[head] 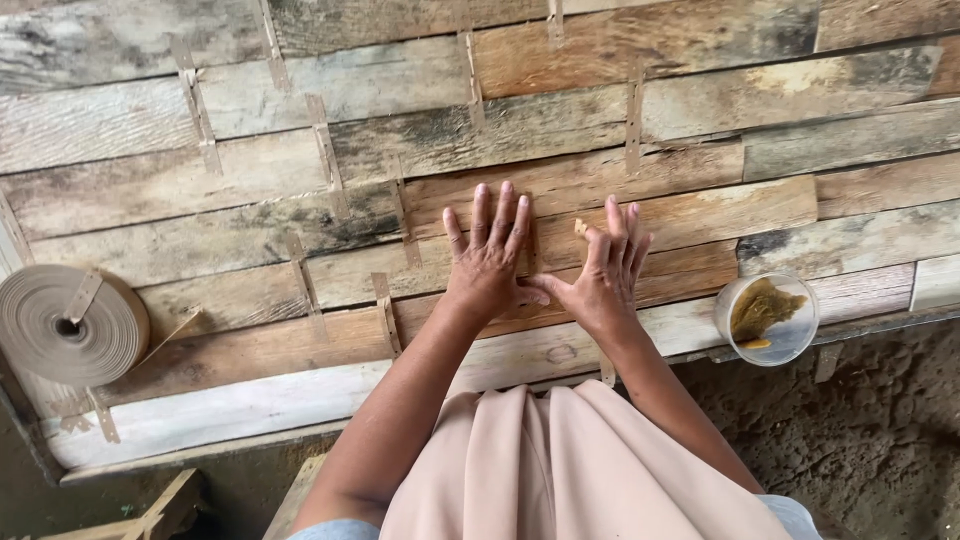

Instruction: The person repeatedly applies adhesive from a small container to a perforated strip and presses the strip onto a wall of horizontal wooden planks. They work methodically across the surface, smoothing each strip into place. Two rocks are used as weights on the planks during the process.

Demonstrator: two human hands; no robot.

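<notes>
Both hands flat and open on the veneer sheet: left hand and right hand pressing a tape strip. Tape roll far left, glue cup right, nothing blocking.

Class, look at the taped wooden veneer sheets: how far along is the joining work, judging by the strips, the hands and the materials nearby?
Done: many tape strips already bridge seams across the veneer sheets. In hand: the left hand lies flat on the wood, while the right hand presses a small strip at a seam. Left: I cannot tell how many seams remain, but the tape roll is thick and the glue cup holds paste.
</notes>
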